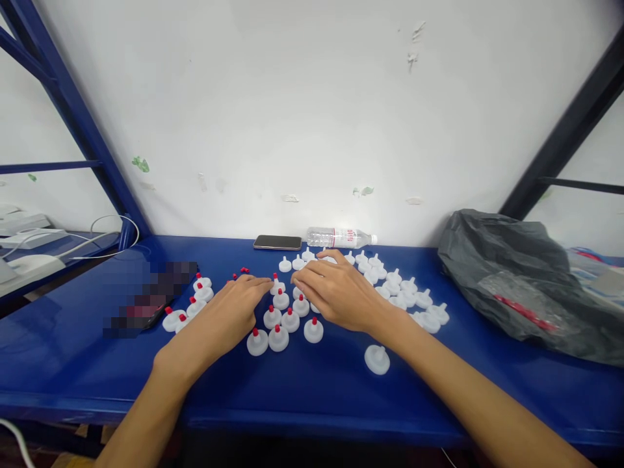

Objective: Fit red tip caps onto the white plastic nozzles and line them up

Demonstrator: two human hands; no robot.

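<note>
My left hand [234, 305] reaches in from the left, its fingers close together and their tips at the side of a red-tipped white nozzle cap [279, 286]. Just across from it, my right hand [334, 286] arches over several caps with bent, partly spread fingers; the space under its palm is hidden. More red-tipped caps [278, 339] stand between and in front of the hands, and another group [203, 292] lies left of my left wrist. Small loose red tips [244, 270] lie behind my left hand. Plain white caps [408, 285] without red tips spread behind and right of my right hand.
A single plain cap [377, 359] sits near my right forearm. At the back are a phone [277, 242] and a clear bottle [341, 237] on its side. A dark plastic bag [487, 273] with red pieces fills the right; a blurred dark object [156, 302] lies left.
</note>
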